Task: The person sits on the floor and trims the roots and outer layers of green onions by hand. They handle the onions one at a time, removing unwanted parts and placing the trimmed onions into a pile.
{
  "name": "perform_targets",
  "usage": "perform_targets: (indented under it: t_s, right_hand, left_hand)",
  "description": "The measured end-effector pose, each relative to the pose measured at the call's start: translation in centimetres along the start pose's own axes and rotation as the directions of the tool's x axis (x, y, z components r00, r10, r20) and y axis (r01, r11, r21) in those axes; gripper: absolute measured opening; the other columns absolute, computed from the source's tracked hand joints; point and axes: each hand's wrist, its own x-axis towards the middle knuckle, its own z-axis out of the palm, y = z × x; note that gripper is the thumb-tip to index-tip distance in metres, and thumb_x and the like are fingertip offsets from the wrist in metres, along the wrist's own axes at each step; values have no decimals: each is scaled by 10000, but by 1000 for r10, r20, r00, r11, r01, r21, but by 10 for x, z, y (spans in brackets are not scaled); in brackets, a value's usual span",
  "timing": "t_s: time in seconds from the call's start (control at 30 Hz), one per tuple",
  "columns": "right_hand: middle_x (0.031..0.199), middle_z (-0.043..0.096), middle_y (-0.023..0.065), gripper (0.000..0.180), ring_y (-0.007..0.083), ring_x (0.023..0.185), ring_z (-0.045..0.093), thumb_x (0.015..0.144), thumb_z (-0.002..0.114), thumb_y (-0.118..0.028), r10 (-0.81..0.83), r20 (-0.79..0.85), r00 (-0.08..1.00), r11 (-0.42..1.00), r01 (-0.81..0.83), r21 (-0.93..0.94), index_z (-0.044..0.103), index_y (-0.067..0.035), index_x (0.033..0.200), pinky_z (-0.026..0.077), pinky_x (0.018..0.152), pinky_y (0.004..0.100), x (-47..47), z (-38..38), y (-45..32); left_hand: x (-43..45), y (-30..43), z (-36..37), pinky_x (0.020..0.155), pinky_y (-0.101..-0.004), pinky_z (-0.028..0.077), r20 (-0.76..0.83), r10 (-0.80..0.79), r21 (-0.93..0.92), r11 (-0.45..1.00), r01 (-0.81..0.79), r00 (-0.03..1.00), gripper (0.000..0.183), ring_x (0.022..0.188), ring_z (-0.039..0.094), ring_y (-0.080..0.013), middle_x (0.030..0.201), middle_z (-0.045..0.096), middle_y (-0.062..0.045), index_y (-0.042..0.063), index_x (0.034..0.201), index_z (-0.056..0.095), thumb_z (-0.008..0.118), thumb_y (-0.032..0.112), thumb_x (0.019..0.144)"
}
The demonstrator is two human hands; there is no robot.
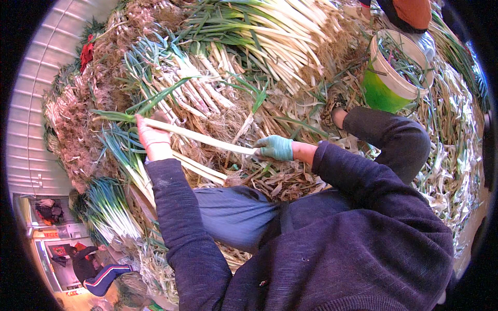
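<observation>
A long, pale green onion stalk [206, 142] stretches between my hands, its white shaft bare and smooth. My left hand [153, 134] grips it near the green leaves, which stick out to the left. At the other end, my right hand [275, 147], in a teal glove, closes around the root end and hides it. Under my left forearm lie other white stalks [202, 168] with roots. Just beyond the held stalk rests a heap of rough, unpeeled green onions [194, 87], roots towards me. Dry husks [288, 180] cover the ground beneath my right hand.
A large pile of clean white stalks [280, 42] lies at the top. Right of it stands a green and white bucket [383, 91] with leaf scraps, near another person's leg [410, 13]. Stacked onions [78, 128] line the left wall. Another person [89, 268] is at lower left.
</observation>
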Motion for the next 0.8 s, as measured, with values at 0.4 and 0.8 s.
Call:
perform_targets:
  t_s: [0.4, 0.8]
  right_hand:
    - [1023, 727, 110, 529, 196, 897, 670, 1002, 560, -492, 169, 16, 986, 932, -165, 324, 681, -16, 1197, 526, 815, 368, -37, 6, -46]
    - [984, 732, 226, 272, 381, 908, 724, 864, 612, -213, 575, 16, 818, 477, -318, -819, 748, -51, 1035, 572, 757, 486, -148, -15, 88]
  left_hand:
    - [29, -25, 17, 371, -278, 306, -339, 88, 163, 986, -33, 937, 433, 403, 383, -121, 575, 441, 41, 151, 820, 518, 529, 537, 1017]
    - [85, 23, -123, 408, -379, 436, -650, 356, 498, 867, 23, 671, 476, 420, 478, -213, 579, 493, -30, 74, 816, 554, 575, 513, 998]
